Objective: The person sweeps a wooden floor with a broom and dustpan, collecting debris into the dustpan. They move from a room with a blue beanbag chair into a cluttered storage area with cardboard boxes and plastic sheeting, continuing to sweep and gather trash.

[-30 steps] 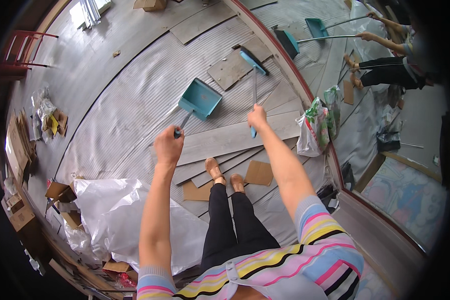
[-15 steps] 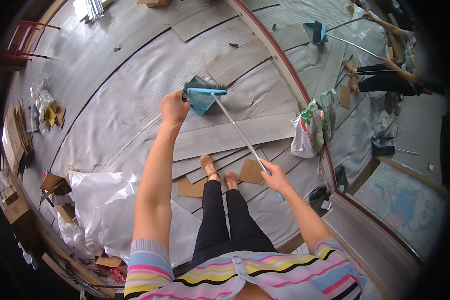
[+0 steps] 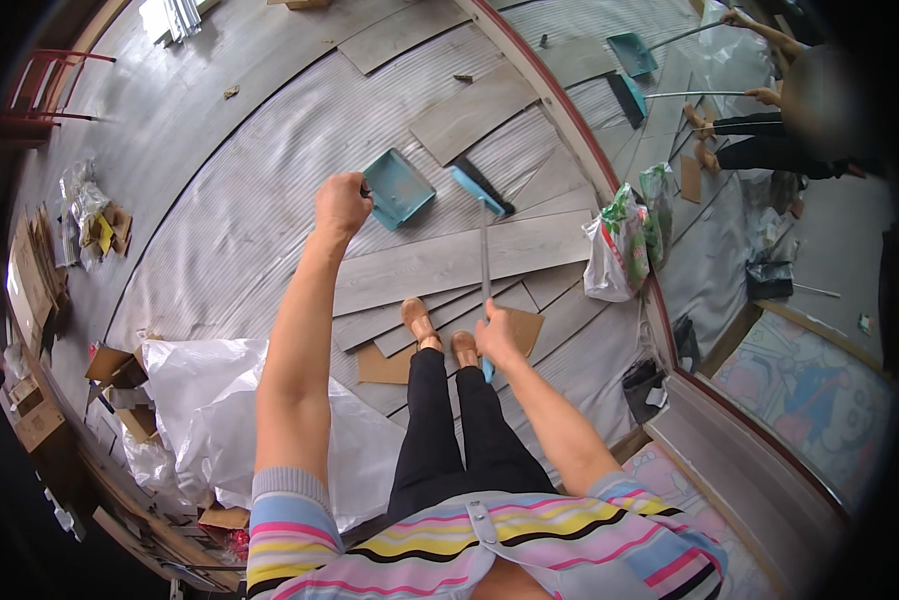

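My left hand (image 3: pixel 344 204) is closed round the dark upper end of a long-handled dustpan, whose teal pan (image 3: pixel 398 188) hangs or rests open side up beyond it; whether it touches the floor I cannot tell. The pan's inside shows a few specks. A broom (image 3: pixel 482 188) with a light blue head and dark bristles is to the right of the pan, apart from it. Its silvery pole runs back toward me, and my right hand (image 3: pixel 497 332) grips it near the blue lower end. The bristles lie close to the loose planks.
Loose grey planks (image 3: pixel 460 255) and cardboard lie around my feet on silvery underlay (image 3: pixel 240 200). White plastic sheeting (image 3: pixel 205 400) and open boxes are at left. A shopping bag (image 3: pixel 615 250) leans against the red-edged mirror (image 3: pixel 730 250) at right. A red chair (image 3: pixel 60 85) stands far left.
The broom head has come out of the dustpan and swung right, leaving the pan's inside in sight. My right hand has moved left and slightly up; the left hand has barely moved.
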The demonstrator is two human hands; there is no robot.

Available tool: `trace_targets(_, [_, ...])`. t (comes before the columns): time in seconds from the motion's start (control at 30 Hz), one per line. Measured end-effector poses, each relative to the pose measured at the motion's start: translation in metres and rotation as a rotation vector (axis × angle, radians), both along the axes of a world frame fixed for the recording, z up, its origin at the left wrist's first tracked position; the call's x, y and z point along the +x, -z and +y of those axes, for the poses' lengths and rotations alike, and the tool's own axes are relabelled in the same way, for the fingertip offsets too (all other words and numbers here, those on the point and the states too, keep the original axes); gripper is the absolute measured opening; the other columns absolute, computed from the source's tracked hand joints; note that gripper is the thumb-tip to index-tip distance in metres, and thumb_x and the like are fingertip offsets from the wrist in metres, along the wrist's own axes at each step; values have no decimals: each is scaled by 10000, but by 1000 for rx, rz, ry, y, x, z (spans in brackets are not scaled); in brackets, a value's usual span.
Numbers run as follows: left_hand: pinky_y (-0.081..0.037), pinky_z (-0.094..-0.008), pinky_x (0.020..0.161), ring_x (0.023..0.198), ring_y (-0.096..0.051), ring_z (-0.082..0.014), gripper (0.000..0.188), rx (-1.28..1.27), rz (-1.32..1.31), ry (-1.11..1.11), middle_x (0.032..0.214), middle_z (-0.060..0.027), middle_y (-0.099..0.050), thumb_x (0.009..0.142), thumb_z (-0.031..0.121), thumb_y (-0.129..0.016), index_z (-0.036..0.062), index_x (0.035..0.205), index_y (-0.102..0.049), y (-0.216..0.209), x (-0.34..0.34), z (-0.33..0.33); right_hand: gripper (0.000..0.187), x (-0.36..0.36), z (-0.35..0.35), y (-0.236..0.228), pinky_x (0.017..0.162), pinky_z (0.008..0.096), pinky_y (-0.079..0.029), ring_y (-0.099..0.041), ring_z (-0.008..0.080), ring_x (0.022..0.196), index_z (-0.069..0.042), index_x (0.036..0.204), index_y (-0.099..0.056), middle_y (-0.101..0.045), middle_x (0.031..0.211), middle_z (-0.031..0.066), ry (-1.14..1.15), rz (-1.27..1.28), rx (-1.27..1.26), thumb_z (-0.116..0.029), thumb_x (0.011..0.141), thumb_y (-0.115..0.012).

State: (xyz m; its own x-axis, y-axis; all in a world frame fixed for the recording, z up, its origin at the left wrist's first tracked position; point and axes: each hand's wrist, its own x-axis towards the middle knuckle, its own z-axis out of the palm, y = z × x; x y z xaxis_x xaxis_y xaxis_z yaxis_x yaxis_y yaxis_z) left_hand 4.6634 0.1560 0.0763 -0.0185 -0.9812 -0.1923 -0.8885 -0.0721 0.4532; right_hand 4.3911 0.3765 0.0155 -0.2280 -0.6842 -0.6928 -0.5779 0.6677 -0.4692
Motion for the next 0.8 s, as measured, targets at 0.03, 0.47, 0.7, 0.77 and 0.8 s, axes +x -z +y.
trace_targets(0.03, [-478,-408,654,734,-607,-326,162,-4,-13,-3,740,-150,-634,698,191,-669,44,762,-648,3,3,2,515,7,2,-17,394,305,-422,-510,137,416,8,1336,-367,-561,594,76,3,-56,74,-61,845,-506])
trace_targets(0.47, [-479,-421,662,770,-624,-305,180,81,-138,-192,781,-128,-646,737,244,-652,88,813,-605,6,29,58,537,-50,-8,-149,362,230,-368,-423,70,433,-96,1374,-346,-489,618,10,182,-524,253,-71,864,-515])
trace_targets(0.7, [-469,-433,693,782,-606,-331,243,70,-10,-445,795,-144,-640,758,314,-616,79,818,-635,-15,70,90,541,-29,-65,-149,371,241,-386,-445,81,436,-63,1371,-338,-504,629,30,161,-549,113,-69,860,-518])
trace_targets(0.77, [-468,-431,691,782,-605,-334,243,70,-26,-494,797,-139,-641,757,308,-614,72,813,-633,-21,83,94,541,-19,-87,-143,369,243,-388,-448,86,431,-46,1370,-330,-504,628,35,148,-572,27,-66,861,-511])
trace_targets(0.8, [-467,-430,690,782,-604,-336,243,67,-31,-514,799,-137,-642,757,305,-612,69,810,-632,-24,87,94,545,-14,-102,-142,368,244,-388,-448,88,429,-40,1371,-326,-504,627,37,154,-574,4,-63,859,-511])
